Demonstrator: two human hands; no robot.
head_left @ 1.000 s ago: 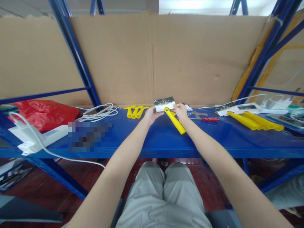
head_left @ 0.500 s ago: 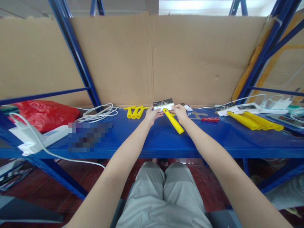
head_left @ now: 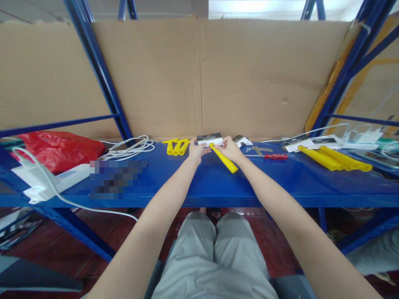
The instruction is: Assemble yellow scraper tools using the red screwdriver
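A black and white card (head_left: pixel 209 138) is held between my hands above the blue shelf. My left hand (head_left: pixel 197 150) grips its left end, with the fingers behind or under it. At the card's right end, my right hand (head_left: pixel 230 147) is closed on the card near the top of a yellow handle (head_left: pixel 225 159). That handle's narrow end overlaps the card's lower edge, and its wide end slants down to the right. Several yellow pieces (head_left: pixel 178 148) lie left of my left hand. Just right of my right hand are more cards (head_left: pixel 242 141).
On the right of the blue shelf (head_left: pixel 218 200) lie a red screwdriver (head_left: pixel 276 156), cards and several yellow handles (head_left: pixel 343 160). A red bag (head_left: pixel 59 151), coiled white cable (head_left: pixel 134 147) and power strip (head_left: pixel 68 176) are at left. Cardboard (head_left: pixel 249 79) stands behind.
Both hands have moved slightly left, carrying the card and the yellow handle. More of the cards right of my right hand now shows.
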